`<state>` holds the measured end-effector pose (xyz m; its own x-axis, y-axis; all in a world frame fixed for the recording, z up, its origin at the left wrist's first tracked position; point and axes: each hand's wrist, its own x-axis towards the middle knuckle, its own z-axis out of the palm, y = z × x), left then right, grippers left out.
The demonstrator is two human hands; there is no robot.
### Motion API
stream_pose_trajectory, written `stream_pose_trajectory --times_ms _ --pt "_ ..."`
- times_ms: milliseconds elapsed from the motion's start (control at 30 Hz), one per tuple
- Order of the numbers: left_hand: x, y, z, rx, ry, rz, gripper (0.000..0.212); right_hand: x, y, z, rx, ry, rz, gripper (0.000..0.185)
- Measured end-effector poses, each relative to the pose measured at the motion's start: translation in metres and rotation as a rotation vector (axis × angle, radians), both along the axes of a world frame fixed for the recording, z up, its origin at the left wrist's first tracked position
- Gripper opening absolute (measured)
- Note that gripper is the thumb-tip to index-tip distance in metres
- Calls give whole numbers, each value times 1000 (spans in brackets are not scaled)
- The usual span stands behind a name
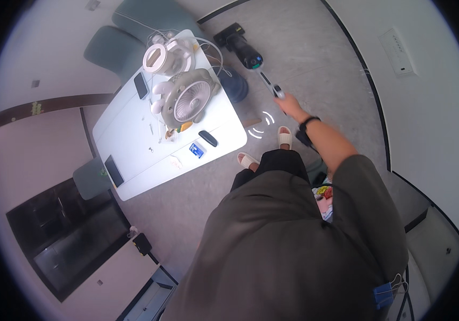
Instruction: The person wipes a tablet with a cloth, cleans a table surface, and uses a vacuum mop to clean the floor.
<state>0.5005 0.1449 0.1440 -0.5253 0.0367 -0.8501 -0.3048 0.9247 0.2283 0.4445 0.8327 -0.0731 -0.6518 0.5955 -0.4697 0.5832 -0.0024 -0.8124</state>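
My right hand [289, 105] is closed around the grip of an upright floor cleaner, and a black band circles the wrist. From the hand, the cleaner's slim grey handle [267, 81] slants away to a black body [247, 54] with a small lit display. Its black floor head [229, 34] rests on the grey floor [293, 44] beyond the far end of the table. My left hand is out of view. Light slippers [284, 137] are on my feet, beside the table's near corner.
A white table [133, 128] on my left carries an animal-shaped fan [191, 102], a white appliance [158, 59], phones [114, 170] and a dark case [208, 138]. Beneath its edge stands a blue water jug [235, 86]. Green chairs [111, 50] line its far side; a white wall [374, 24] bounds the right.
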Motion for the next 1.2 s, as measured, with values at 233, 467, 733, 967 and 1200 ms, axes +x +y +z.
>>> stream_pose_trajectory --times_ms 233,467,733,967,1200 --pt "-95 39 -43 113 -21 -78 39 210 -90 84 157 -245 -82 36" --pt "-163 102 -35 117 -156 -149 38 260 -180 220 51 -352 -168 37" --pt "-170 105 -55 126 -63 -385 39 227 -85 261 17 -467 -175 35" --pt "-124 118 -29 24 -12 -359 39 132 50 222 4 -361 -39 32" --pt "-45 112 -18 120 1 -63 41 -12 120 120 47 -179 -23 30"
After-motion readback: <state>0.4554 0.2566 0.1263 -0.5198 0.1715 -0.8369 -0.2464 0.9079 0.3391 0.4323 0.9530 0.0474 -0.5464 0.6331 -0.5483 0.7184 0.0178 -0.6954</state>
